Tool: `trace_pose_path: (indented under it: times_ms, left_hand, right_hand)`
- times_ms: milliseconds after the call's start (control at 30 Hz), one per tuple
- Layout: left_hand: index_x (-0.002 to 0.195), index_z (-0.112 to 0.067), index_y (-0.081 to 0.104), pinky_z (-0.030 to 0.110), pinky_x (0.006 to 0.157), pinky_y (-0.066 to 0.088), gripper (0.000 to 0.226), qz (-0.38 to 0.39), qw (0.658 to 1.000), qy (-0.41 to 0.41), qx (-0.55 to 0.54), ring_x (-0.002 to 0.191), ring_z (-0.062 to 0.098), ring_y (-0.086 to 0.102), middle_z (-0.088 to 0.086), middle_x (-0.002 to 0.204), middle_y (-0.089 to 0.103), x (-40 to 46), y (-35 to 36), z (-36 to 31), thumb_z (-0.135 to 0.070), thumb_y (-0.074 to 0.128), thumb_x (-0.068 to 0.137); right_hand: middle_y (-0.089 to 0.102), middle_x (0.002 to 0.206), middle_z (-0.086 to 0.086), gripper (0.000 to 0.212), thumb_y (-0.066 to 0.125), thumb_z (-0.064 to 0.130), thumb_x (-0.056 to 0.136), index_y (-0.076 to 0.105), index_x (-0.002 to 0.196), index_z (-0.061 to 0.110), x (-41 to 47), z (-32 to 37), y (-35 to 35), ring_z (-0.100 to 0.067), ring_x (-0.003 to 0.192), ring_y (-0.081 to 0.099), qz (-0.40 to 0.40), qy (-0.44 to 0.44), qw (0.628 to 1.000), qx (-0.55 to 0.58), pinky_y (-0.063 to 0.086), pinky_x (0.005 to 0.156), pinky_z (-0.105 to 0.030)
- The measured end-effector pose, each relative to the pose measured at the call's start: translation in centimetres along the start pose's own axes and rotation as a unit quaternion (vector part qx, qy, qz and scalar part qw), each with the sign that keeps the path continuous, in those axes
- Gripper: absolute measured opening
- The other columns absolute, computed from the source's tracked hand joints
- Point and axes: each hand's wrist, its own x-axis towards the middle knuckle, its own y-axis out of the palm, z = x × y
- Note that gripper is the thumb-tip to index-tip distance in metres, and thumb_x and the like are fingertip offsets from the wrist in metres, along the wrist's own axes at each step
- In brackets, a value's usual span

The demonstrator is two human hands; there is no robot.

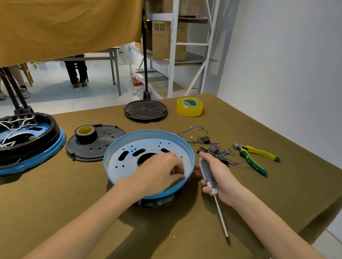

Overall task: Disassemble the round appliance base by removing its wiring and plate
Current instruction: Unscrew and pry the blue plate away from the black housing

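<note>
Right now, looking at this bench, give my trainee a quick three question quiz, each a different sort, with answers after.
1. True or false: the right hand holds the pliers.
2. Multiple choice: the black tape roll sits on A) the black disc, B) the tablecloth, C) the blue plate.
3. Fill in: the left hand reaches into the blue ____.

Key
1. False. It grips the screwdriver; the pliers lie on the tablecloth.
2. A.
3. Plate. The fingers are curled near its inner wall; whether they pinch anything cannot be told.
</note>
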Motion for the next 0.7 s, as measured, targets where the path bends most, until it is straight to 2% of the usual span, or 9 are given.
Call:
trace_pose_path:
  times_ms: [100, 200, 267, 400, 567, 700]
  left_hand:
    - [0.106, -0.026, 0.072, 0.038, 0.084, 0.056, 0.012, 0.004, 1.0, -0.005, 0.009, 0.092, 0.012, 0.059, -0.01, 0.103, 0.062, 0.1, 0.6, 0.0, -0.033, 0.066, 0.099]
    - [0.105, -0.026, 0.069, 0.034, 0.079, 0.055, 0.011, 0.019, 0.999, -0.004, 0.029, 0.09, 0.012, 0.058, -0.008, 0.103, 0.061, 0.6, 0.3, -0.1, -0.034, 0.064, 0.1]
    - [0.104, -0.023, 0.068, 0.031, 0.075, 0.051, 0.011, 0.026, 0.998, 0.009, 0.05, 0.088, 0.013, 0.057, -0.006, 0.104, 0.061, 1.0, 0.2, -0.3, -0.031, 0.062, 0.101]
    - [0.106, -0.022, 0.065, 0.033, 0.077, 0.052, 0.009, 0.049, 0.997, 0.036, 0.052, 0.09, 0.014, 0.057, -0.006, 0.105, 0.057, 1.3, 0.2, -0.2, -0.027, 0.058, 0.103]
    - [0.1, -0.028, 0.057, 0.036, 0.078, 0.054, 0.006, 0.037, 0.998, 0.051, 0.009, 0.087, 0.006, 0.056, -0.014, 0.096, 0.058, 1.1, 0.1, 0.1, -0.027, 0.053, 0.105]
    - [0.098, -0.029, 0.053, 0.036, 0.078, 0.056, 0.01, -0.004, 0.999, -0.005, -0.048, 0.086, 0.009, 0.062, -0.009, 0.094, 0.065, 0.8, -0.3, 0.6, -0.027, 0.049, 0.107]
  right_hand:
    - [0.052, 0.082, -0.006, 0.049, 0.073, 0.052, 0.088, 0.064, 0.111, 0.01, 0.2, 0.2, -0.2, -0.011, 0.049, 0.046, -0.029, -0.069, 0.991, -0.113, 0.035, 0.036, -0.022]
    - [0.05, 0.064, 0.002, 0.036, 0.072, 0.039, 0.093, 0.064, 0.11, 0.008, 0.1, -0.4, 0.1, -0.009, 0.046, 0.046, 0.009, -0.121, 0.976, -0.18, 0.036, 0.036, -0.022]
    - [0.051, 0.057, 0.006, 0.031, 0.07, 0.036, 0.095, 0.064, 0.108, 0.008, 0.0, -0.4, 0.2, -0.009, 0.045, 0.045, 0.013, -0.133, 0.974, -0.185, 0.035, 0.036, -0.022]
    - [0.061, 0.07, -0.003, 0.03, 0.069, 0.035, 0.097, 0.065, 0.108, 0.008, -0.2, -0.2, 0.1, -0.01, 0.048, 0.048, 0.02, -0.129, 0.977, -0.171, 0.037, 0.037, -0.022]
    - [0.064, 0.071, -0.002, 0.032, 0.068, 0.039, 0.096, 0.065, 0.109, 0.009, -0.5, -0.1, 0.5, -0.01, 0.049, 0.049, 0.021, -0.123, 0.979, -0.164, 0.039, 0.037, -0.022]
    - [0.065, 0.073, -0.002, 0.029, 0.067, 0.037, 0.098, 0.064, 0.113, 0.013, -0.5, -0.2, 0.3, -0.01, 0.051, 0.05, 0.037, -0.101, 0.984, -0.145, 0.039, 0.038, -0.021]
